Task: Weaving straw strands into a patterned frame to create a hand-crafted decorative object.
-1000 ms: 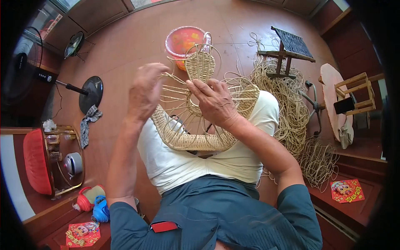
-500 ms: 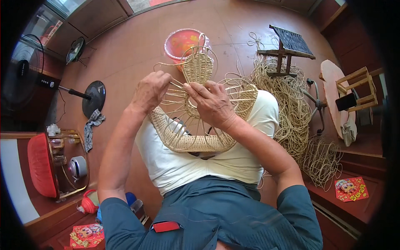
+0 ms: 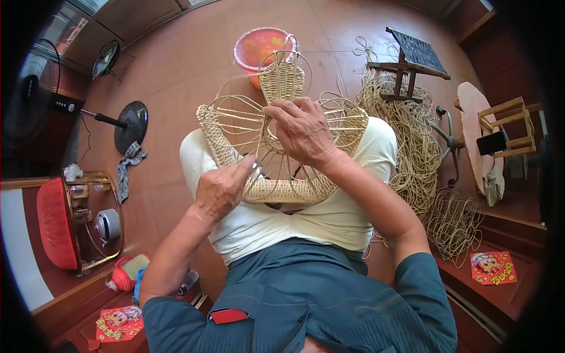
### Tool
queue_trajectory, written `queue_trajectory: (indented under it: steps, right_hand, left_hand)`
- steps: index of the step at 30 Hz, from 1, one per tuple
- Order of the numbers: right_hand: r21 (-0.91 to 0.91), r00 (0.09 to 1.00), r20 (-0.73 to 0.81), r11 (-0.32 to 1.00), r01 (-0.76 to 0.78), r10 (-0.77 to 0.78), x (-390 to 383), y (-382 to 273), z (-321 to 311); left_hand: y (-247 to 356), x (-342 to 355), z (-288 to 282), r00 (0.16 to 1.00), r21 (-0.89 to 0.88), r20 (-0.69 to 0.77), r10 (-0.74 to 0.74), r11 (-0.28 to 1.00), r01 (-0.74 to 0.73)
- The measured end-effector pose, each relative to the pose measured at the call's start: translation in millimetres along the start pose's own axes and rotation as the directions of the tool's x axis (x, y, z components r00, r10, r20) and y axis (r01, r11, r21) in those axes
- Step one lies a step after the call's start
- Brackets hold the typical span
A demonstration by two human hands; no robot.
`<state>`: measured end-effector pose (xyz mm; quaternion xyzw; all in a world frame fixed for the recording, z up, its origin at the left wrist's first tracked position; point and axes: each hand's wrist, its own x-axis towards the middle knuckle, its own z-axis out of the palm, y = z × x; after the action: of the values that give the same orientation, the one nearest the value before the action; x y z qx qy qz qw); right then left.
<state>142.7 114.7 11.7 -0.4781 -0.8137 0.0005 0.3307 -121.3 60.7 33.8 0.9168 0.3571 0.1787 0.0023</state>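
Note:
A half-made woven straw piece point(image 3: 282, 191) lies across my lap, with a curved woven band, thin spokes running to a small central ring, and a woven oval panel point(image 3: 283, 81) at its far end. My right hand point(image 3: 303, 130) is closed on the piece beside the ring and covers part of it. Lower and to the left, my left hand point(image 3: 223, 187) pinches a thin straw cord point(image 3: 259, 146) that runs up toward the ring. The fingertips partly hide where it is held.
Loose straw cord point(image 3: 406, 147) is heaped on the floor at right, by a folding stool point(image 3: 415, 56). A red basin point(image 3: 262, 47) stands beyond the piece. At left are a fan base point(image 3: 130, 127) and a red-cushioned stand point(image 3: 56, 223); a wooden-topped table point(image 3: 471, 135) is far right.
My left hand has come down and toward me from beside the woven panel to the near side of the ring. My right hand keeps its place on the piece.

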Motion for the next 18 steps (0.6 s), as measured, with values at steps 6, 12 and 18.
queue_trajectory:
  steps: [6,12,18]
  right_hand:
    - [-0.002,0.989,0.032,0.989,-0.147,0.147,8.8,-13.2,4.5]
    - [0.041,0.978,-0.024,0.977,-0.207,0.208,13.5,-17.9,14.5]
    - [0.026,0.967,-0.048,0.968,-0.249,0.250,13.2,-19.6,19.3]
  left_hand:
    - [-7.3,-20.5,-12.7,0.995,0.045,0.075,-0.063,0.997,0.060]
    - [-57.6,14.2,-31.0,0.952,0.087,-0.125,-0.281,0.952,0.292]
    - [-68.2,50.0,-19.2,0.942,0.082,-0.178,-0.285,0.950,0.303]
